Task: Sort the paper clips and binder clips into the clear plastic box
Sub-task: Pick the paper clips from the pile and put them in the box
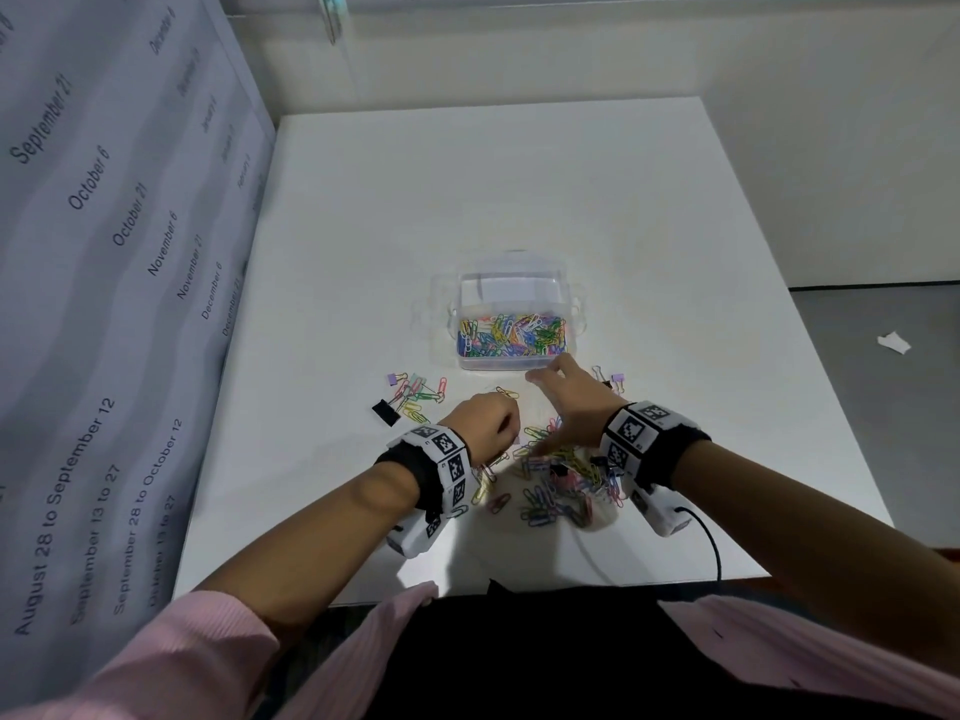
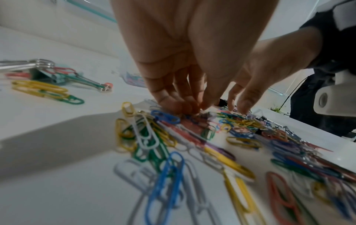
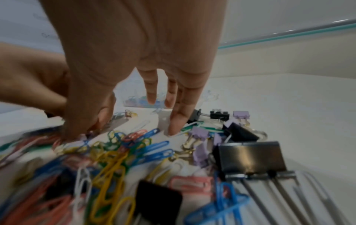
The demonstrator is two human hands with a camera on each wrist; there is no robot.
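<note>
The clear plastic box (image 1: 506, 363) stands mid-table, its front compartment full of coloured paper clips. A mixed pile of paper clips (image 1: 556, 485) lies near the front edge, under both hands. My left hand (image 2: 190, 106) has its fingertips bunched on clips at the pile's far edge (image 2: 192, 137), apparently pinching them. To its right, my right hand (image 3: 123, 130) spreads straight fingers over the pile, thumb and little finger touching down. A large black binder clip (image 3: 250, 158) and purple binder clips (image 3: 200, 134) lie right of that hand.
A smaller group of clips (image 1: 418, 394) with a black binder clip (image 1: 386, 413) lies left of the box. A purple binder clip (image 1: 617, 379) sits at its right. A sheet printed with dates (image 1: 104, 252) hangs along the table's left side. A cable (image 1: 706, 532) trails off the front edge.
</note>
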